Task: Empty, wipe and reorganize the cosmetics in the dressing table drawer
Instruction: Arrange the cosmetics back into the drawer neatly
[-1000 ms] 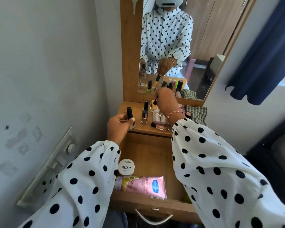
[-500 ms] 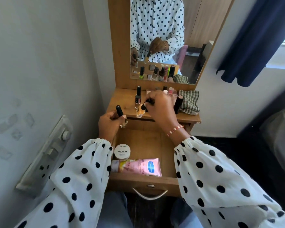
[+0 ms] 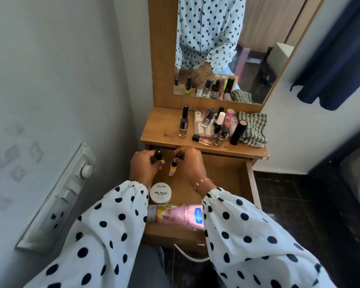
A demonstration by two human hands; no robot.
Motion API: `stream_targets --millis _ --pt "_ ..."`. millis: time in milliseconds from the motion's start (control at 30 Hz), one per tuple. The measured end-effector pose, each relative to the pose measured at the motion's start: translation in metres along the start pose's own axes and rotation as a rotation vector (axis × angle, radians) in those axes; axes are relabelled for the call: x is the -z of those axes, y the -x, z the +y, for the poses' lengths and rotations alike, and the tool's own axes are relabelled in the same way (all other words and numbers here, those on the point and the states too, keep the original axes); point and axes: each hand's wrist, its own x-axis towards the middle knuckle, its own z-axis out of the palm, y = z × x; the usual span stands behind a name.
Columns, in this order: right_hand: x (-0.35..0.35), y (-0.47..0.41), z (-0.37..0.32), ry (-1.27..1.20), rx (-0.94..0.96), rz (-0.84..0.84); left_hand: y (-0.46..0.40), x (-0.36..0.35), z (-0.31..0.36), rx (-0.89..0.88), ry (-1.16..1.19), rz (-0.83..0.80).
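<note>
head view: both hands over open drawer [image 3: 233, 175], left hand [image 3: 143, 167] gripping black-capped bottle [image 3: 158, 155], right hand [image 3: 190, 163] pinching yellow bottle [image 3: 173, 168]

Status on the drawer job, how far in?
Refill stage, by the look of it. Done: round tub and pink tube lie in the open drawer. In hand: left hand and right hand each hold a nail polish bottle over it. Left: bottles on the tabletop beside the checked cloth.
</note>
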Motion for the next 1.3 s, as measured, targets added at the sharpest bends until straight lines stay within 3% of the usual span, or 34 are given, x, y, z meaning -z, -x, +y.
stream_targets --millis 133,733,1300 --pt "-0.016 -0.01 0.003 0.03 -0.009 -0.02 -0.012 -0.009 -0.012 0.009 -0.202 0.039" --pt "-0.047 -0.012 0.01 0.053 0.164 0.102 -0.03 -0.024 -0.018 -0.007 -0.233 0.073" --pt "-0.04 -0.015 0.009 0.076 0.162 -0.029 -0.03 -0.021 -0.012 0.002 -0.205 0.089"
